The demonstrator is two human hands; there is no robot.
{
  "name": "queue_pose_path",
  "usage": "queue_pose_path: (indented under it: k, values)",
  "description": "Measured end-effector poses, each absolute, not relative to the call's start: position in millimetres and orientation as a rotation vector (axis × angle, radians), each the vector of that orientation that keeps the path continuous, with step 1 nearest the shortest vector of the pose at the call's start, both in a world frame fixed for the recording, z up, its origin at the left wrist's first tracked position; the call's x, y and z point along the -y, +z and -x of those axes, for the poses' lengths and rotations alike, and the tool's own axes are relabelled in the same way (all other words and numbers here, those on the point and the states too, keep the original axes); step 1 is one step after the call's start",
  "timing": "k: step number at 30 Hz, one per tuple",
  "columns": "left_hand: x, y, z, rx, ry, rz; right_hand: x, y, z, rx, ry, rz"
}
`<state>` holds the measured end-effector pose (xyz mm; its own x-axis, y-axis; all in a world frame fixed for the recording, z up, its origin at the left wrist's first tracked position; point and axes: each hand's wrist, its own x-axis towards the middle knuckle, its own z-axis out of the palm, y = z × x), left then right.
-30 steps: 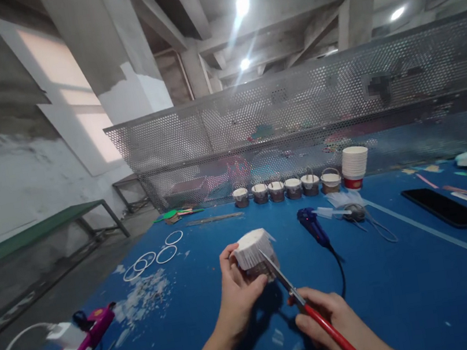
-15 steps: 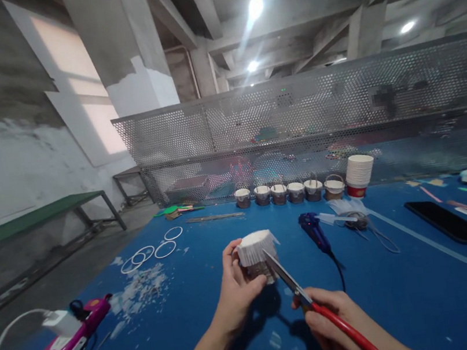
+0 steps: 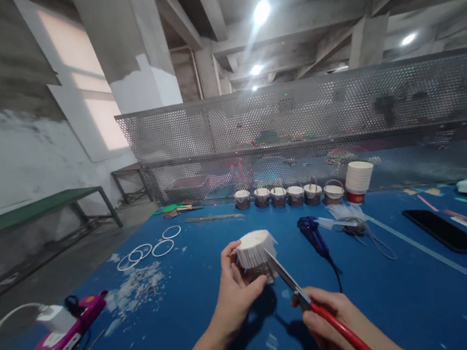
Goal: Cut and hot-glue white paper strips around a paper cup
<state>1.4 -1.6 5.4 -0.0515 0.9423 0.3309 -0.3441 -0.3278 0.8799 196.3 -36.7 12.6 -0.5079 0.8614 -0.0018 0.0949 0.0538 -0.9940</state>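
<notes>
My left hand (image 3: 240, 291) is closed around a small paper cup (image 3: 254, 252), held above the blue table. The cup's white upper wall is slit into many narrow strips, some splaying outward on the right; its lower part looks grey-brown. In my right hand (image 3: 336, 320) are scissors (image 3: 295, 291) with red handles, partly covered by the fingers. Their metal blades point up and left, with the tips touching or very near the strips on the cup's right side. Whether the blades are parted is hard to make out.
Several small buckets (image 3: 278, 196) line the back beside a stack of paper cups (image 3: 359, 179). A blue glue gun (image 3: 313, 236) and black phone (image 3: 446, 231) lie right. White rings (image 3: 163, 247), paper scraps (image 3: 139, 291) and a pink power strip (image 3: 74, 327) are left.
The cup and both hands stay in nearly the same place. The strips on the cup's right side look slightly more spread. The whole view has shifted a little.
</notes>
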Motion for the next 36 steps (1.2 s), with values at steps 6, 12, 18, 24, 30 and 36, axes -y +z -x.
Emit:
queue_pose_path:
  k: [6,12,18,24,30,36]
  values:
    - [-1,6,-1,-0.749,1.583,-1.173,30,13,-205,1.767,1.536,0.932]
    - [-2,4,0,-0.758,1.583,-1.170,29,16,-213,1.821,1.528,0.985]
    - [-4,3,1,-0.736,1.561,-1.172,30,21,-214,1.770,1.591,1.042]
    - [-6,2,2,-0.703,1.558,-1.158,29,19,-217,1.732,1.635,1.012]
    - [-5,2,1,-0.743,1.543,-1.155,28,16,-219,1.752,1.609,1.026]
    - [-5,1,0,-0.750,1.522,-1.167,25,12,-220,1.752,1.614,0.992]
